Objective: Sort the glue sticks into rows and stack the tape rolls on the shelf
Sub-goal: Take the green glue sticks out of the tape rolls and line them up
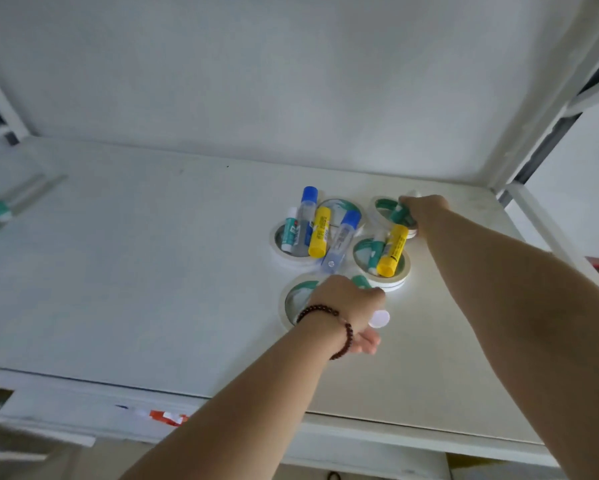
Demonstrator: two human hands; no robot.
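Already in both hands' fingers (403, 209): green glue sticks (396, 213).

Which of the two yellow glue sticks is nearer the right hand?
The yellow stick lying across the tape roll just below the right hand; the other yellow stick lies farther left, between the blue-capped ones.

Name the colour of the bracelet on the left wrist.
Dark reddish-brown beads on the bracelet, clearest in the head view, the only one.
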